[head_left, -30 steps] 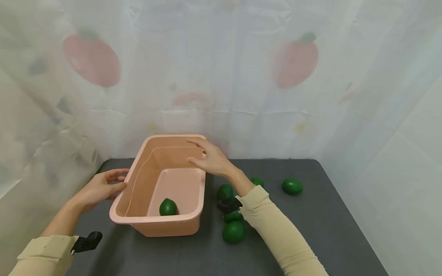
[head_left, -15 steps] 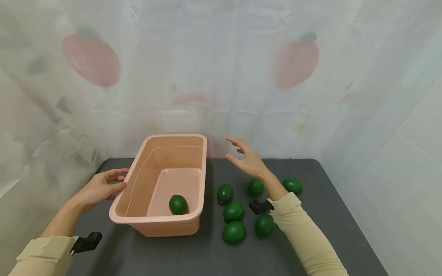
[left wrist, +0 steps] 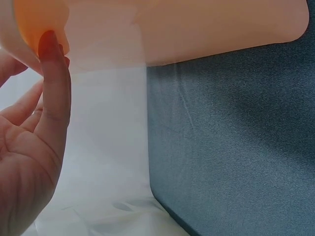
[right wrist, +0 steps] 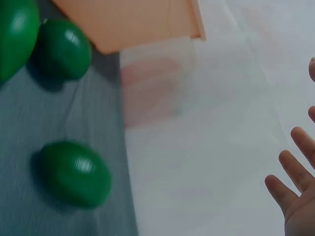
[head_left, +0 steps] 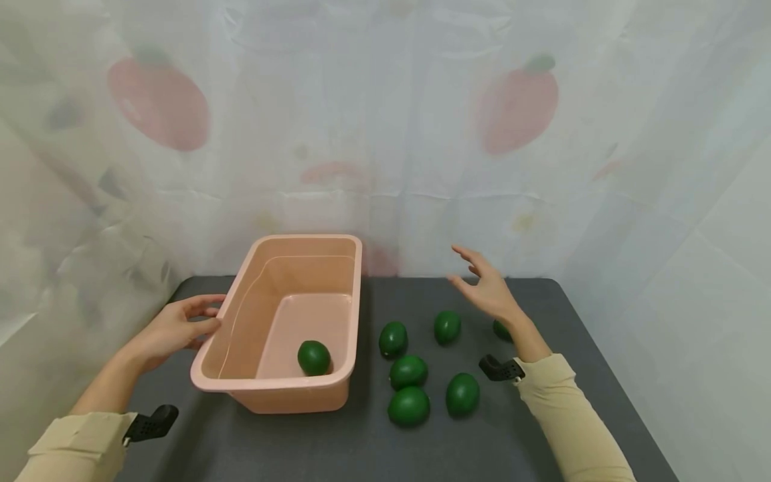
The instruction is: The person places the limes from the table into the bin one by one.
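Observation:
A pink plastic tub (head_left: 271, 387) stands on the dark grey table (head_left: 361, 448), with one green oval fruit (head_left: 314, 357) at its near end. My left hand (head_left: 201, 318) rests with straight fingers (left wrist: 53, 83) against the tub's (left wrist: 187, 24) left rim. My right hand (head_left: 472, 269) hovers open and empty above the table's back right, fingers (right wrist: 294, 194) spread. Several green fruits lie right of the tub: (head_left: 393, 339), (head_left: 447, 327), (head_left: 408, 371), (head_left: 408, 406), (head_left: 462, 394). One more fruit (head_left: 500, 329) is partly hidden behind my right wrist.
A white curtain (head_left: 385, 134) with pink fruit prints hangs close behind the table and along both sides. The table's right edge (head_left: 602, 375) lies just beyond my right arm. In the right wrist view, green fruits (right wrist: 74, 172) (right wrist: 64, 49) lie near the tub's corner (right wrist: 133, 19).
My right hand has left the tub's far rim and swung right, over the table's back right. The fruit in the tub rolled slightly right. My left hand has stayed put.

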